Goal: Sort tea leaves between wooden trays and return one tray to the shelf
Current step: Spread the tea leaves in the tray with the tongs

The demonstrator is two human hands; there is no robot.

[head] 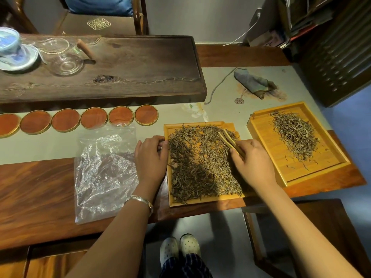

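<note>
step: sorting leaves in near tray (167, 177)
right hand (253, 160): pinching tweezers (230, 142)
left hand (151, 157): gripping tray edge
next: pick leaves, carry to far tray (267, 149)

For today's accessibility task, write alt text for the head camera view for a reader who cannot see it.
A person's right hand holds wooden tongs over a tray of tea leaves, while the left hand grips its left edge. A second tray with a smaller leaf pile sits to the right; a clear plastic bag lies to the left.
</note>
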